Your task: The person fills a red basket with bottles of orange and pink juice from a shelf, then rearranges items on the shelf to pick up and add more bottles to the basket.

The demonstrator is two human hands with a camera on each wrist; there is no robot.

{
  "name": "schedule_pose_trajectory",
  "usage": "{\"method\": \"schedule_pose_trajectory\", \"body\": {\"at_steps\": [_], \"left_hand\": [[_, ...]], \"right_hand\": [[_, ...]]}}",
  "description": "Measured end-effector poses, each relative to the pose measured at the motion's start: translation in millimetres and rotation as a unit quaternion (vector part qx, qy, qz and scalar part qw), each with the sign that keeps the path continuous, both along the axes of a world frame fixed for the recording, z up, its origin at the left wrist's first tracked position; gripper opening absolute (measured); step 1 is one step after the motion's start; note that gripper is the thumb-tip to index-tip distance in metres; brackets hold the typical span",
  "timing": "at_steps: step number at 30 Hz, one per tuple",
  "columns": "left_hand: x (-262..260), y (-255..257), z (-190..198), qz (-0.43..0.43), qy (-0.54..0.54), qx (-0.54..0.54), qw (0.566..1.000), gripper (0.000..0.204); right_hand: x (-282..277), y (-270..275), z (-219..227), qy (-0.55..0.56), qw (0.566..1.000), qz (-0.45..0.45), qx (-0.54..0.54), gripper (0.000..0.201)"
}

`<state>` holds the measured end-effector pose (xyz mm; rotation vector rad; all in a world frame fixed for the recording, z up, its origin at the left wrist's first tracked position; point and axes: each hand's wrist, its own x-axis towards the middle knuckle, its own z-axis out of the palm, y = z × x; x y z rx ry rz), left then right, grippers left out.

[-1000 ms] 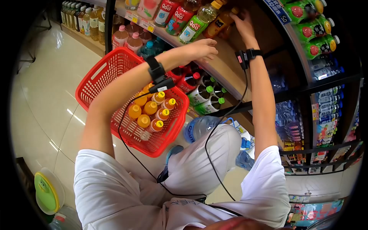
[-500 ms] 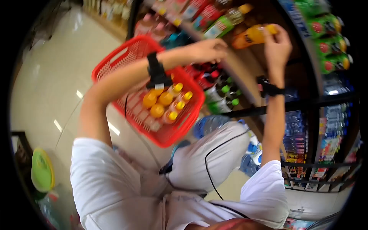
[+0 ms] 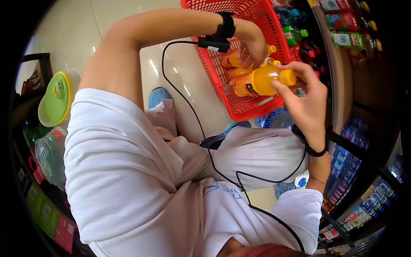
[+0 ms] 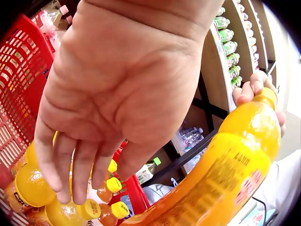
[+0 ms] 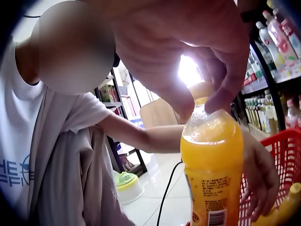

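My right hand [image 3: 310,94] pinches an orange juice bottle [image 3: 263,81] near its yellow cap, between thumb and fingers. The bottle is tilted over the red basket [image 3: 244,115], its base pointing into it. In the right wrist view the same bottle hangs below the fingers, nearly full. My left hand [image 3: 252,40] hangs over the basket with loosely bent fingers. Seen from the left wrist, those fingertips are right at the orange juice bottles [image 4: 33,183] lying inside, with smaller yellow-capped bottles [image 4: 110,186] beside them. Part of the basket's contents is hidden behind the hands.
A drinks shelf [image 3: 336,68] with several Qoo bottles [image 3: 346,39] runs along the right. A large water bottle [image 3: 278,119] stands between basket and knee. Back on the left is a green-and-yellow lidded bin [image 3: 58,98]. A black cable [image 3: 197,111] crosses the lap.
My right hand has taken the orange juice bottle off the shelf and brought it over the basket. My left hand has moved from the shelf edge to above the basket; the head view has turned.
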<state>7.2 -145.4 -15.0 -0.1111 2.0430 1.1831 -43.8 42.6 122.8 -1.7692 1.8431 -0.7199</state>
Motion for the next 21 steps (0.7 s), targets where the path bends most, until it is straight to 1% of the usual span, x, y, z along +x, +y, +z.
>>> {"method": "schedule_pose_trajectory", "body": {"at_steps": [1, 2, 3, 5, 6, 7, 9, 11, 13, 15, 21], "left_hand": [[0, 0, -1, 0.004, 0.008, -0.002, 1.000, 0.048], [-1, 1, -1, -0.010, 0.010, -0.029, 0.999, 0.050], [-3, 0, -1, -0.004, 0.012, -0.028, 1.000, 0.050], [-7, -2, -2, -0.039, -0.010, -0.034, 0.999, 0.050], [-7, -3, 0, -0.037, -0.008, -0.033, 0.999, 0.050], [-6, -3, 2, -0.043, -0.006, -0.039, 0.998, 0.050], [-7, -4, 1, -0.048, -0.004, -0.044, 0.998, 0.051], [-16, -2, -7, -0.058, -0.031, -0.045, 0.997, 0.052], [-17, 0, -8, -0.059, -0.029, -0.046, 0.997, 0.052], [-18, 2, -10, -0.059, -0.029, -0.047, 0.997, 0.051], [-27, 4, -19, -0.065, -0.032, -0.049, 0.996, 0.046]], "right_hand": [[2, -3, -7, 0.024, 0.999, 0.023, 0.008, 0.033], [2, -4, -15, 0.022, 0.999, 0.033, 0.035, 0.032], [3, -7, -22, 0.046, 0.997, 0.047, 0.048, 0.032], [3, -7, -37, 0.098, 0.989, 0.102, 0.044, 0.033], [2, -5, -49, 0.117, 0.986, 0.111, 0.049, 0.034], [1, -2, -60, 0.107, 0.984, 0.128, 0.062, 0.031], [-3, 0, -77, 0.141, 0.972, 0.163, 0.096, 0.028], [-7, 5, -104, 0.142, 0.971, 0.170, 0.092, 0.026], [-8, 7, -121, 0.146, 0.970, 0.176, 0.084, 0.024], [-10, 7, -131, 0.132, 0.966, 0.172, 0.142, 0.025], [-13, 2, -151, 0.143, 0.966, 0.177, 0.126, 0.030]]}}
